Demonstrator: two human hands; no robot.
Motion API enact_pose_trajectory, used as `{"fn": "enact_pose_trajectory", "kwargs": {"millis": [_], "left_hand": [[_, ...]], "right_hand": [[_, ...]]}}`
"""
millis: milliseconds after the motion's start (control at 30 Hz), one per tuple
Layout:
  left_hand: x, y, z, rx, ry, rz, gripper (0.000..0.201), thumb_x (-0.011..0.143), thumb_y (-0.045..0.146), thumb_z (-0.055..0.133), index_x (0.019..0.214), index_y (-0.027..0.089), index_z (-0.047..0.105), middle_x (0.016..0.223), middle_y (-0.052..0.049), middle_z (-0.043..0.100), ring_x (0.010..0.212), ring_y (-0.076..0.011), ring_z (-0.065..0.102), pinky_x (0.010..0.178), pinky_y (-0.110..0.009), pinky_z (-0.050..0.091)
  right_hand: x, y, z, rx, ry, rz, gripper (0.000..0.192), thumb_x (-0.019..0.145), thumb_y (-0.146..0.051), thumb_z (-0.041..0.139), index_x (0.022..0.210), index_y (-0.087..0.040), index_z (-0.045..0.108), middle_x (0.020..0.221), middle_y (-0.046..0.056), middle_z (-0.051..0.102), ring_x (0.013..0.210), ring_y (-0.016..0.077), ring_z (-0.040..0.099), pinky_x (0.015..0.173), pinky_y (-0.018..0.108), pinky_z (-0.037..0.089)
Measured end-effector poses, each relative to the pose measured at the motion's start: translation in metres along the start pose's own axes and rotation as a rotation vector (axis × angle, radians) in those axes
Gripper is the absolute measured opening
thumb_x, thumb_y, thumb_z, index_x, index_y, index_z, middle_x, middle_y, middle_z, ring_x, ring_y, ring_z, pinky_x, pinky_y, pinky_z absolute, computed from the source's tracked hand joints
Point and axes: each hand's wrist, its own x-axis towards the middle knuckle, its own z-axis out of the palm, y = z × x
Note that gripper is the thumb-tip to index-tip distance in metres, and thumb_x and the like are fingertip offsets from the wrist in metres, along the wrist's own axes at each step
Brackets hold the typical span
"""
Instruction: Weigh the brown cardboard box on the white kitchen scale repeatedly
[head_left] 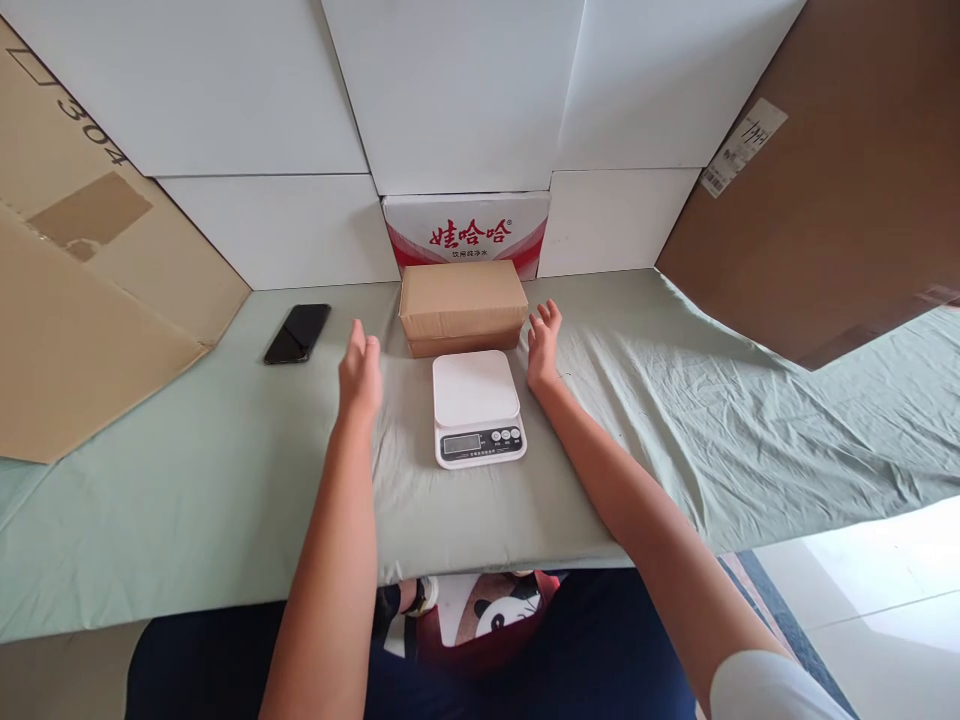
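Observation:
A small brown cardboard box (462,303) lies on the green cloth-covered table (225,480), just behind a white digital kitchen scale (478,408). My left hand (360,372) hovers to the left of the box and scale, fingers apart, a short gap from both. On the other side, my right hand (543,343) is open beside the box's right end, close to it; I cannot tell if it touches. Neither hand holds anything. The scale's platform is bare.
A black phone (298,333) lies at the back left. A red-and-white printed carton (466,232) stands behind the box. White panels form the back wall. Large cardboard sheets lean at the left (82,300) and right (840,190). The table's front edge is near my lap.

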Motion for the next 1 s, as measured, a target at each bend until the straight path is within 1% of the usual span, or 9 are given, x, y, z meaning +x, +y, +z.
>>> {"fn": "enact_pose_trajectory", "kwargs": {"millis": [67,133,233,367,533,700,800,900,1000], "left_hand": [[0.004,-0.004,-0.014,-0.099,0.043,-0.019,0.078,0.096,0.066,0.049,0.159,0.021,0.042,0.172,-0.012,0.033,0.161,-0.0274,0.027,0.132,-0.043,0.02],[0.006,-0.008,-0.017,-0.187,0.035,-0.061,0.081,0.096,0.068,0.046,0.16,0.019,0.04,0.172,-0.015,0.031,0.161,-0.027,0.028,0.131,-0.043,0.024],[0.004,-0.011,-0.007,-0.237,-0.017,-0.125,0.083,0.096,0.071,0.042,0.16,0.018,0.04,0.172,-0.018,0.03,0.16,-0.0279,0.029,0.129,-0.044,0.028],[-0.001,-0.014,0.009,-0.258,-0.105,-0.129,0.08,0.095,0.072,0.046,0.158,0.023,0.044,0.172,-0.014,0.031,0.16,-0.0275,0.029,0.13,-0.044,0.027],[-0.005,-0.018,0.012,-0.214,-0.147,-0.123,0.074,0.091,0.062,0.063,0.153,0.023,0.052,0.169,-0.013,0.039,0.158,-0.0297,0.034,0.13,-0.047,0.026],[-0.007,-0.013,0.017,-0.232,-0.163,-0.168,0.075,0.089,0.051,0.067,0.154,0.018,0.049,0.169,-0.017,0.037,0.158,-0.0314,0.033,0.13,-0.048,0.025],[-0.008,-0.01,0.02,-0.26,-0.187,-0.155,0.078,0.085,0.045,0.071,0.155,0.018,0.049,0.17,-0.017,0.035,0.159,-0.0326,0.03,0.131,-0.048,0.024],[-0.009,-0.009,0.022,-0.279,-0.191,-0.162,0.077,0.083,0.038,0.071,0.154,0.016,0.051,0.168,-0.018,0.037,0.158,-0.0331,0.031,0.131,-0.048,0.024],[-0.011,-0.008,0.027,-0.304,-0.21,-0.154,0.074,0.081,0.034,0.07,0.151,0.016,0.054,0.165,-0.018,0.043,0.157,-0.0335,0.034,0.131,-0.05,0.025]], "right_hand": [[-0.004,-0.001,-0.01,-0.023,-0.013,0.023,0.077,0.084,-0.069,0.05,0.15,-0.036,0.028,0.169,0.006,0.027,0.159,0.0259,0.031,0.132,0.056,0.019],[-0.008,-0.002,-0.018,-0.043,-0.054,0.03,0.077,0.084,-0.071,0.05,0.15,-0.036,0.029,0.169,0.008,0.03,0.159,0.0262,0.032,0.131,0.059,0.021],[-0.012,-0.003,-0.019,-0.064,-0.092,0.007,0.077,0.084,-0.07,0.053,0.149,-0.035,0.031,0.167,0.009,0.034,0.158,0.026,0.035,0.13,0.059,0.023],[-0.015,-0.006,-0.011,-0.069,-0.148,-0.004,0.084,0.083,-0.068,0.057,0.153,-0.03,0.028,0.17,0.012,0.03,0.159,0.0273,0.034,0.132,0.056,0.023],[-0.016,-0.006,-0.008,-0.081,-0.208,-0.04,0.083,0.083,-0.063,0.058,0.153,-0.031,0.027,0.172,0.01,0.03,0.16,0.0273,0.032,0.132,0.058,0.026],[-0.012,-0.001,-0.008,-0.101,-0.253,-0.031,0.088,0.082,-0.064,0.061,0.156,-0.033,0.023,0.176,0.007,0.02,0.163,0.0281,0.026,0.132,0.06,0.024],[-0.012,-0.002,-0.007,-0.129,-0.285,0.005,0.093,0.083,-0.062,0.061,0.159,-0.034,0.017,0.177,0.005,0.018,0.163,0.0267,0.025,0.133,0.058,0.022],[-0.014,-0.005,-0.004,-0.162,-0.307,0.023,0.095,0.084,-0.056,0.061,0.162,-0.03,0.014,0.176,0.006,0.022,0.16,0.0267,0.031,0.134,0.057,0.022],[-0.017,-0.008,-0.001,-0.218,-0.341,-0.036,0.087,0.085,-0.053,0.062,0.16,-0.031,0.023,0.172,0.004,0.032,0.157,0.0261,0.035,0.133,0.054,0.026]]}}
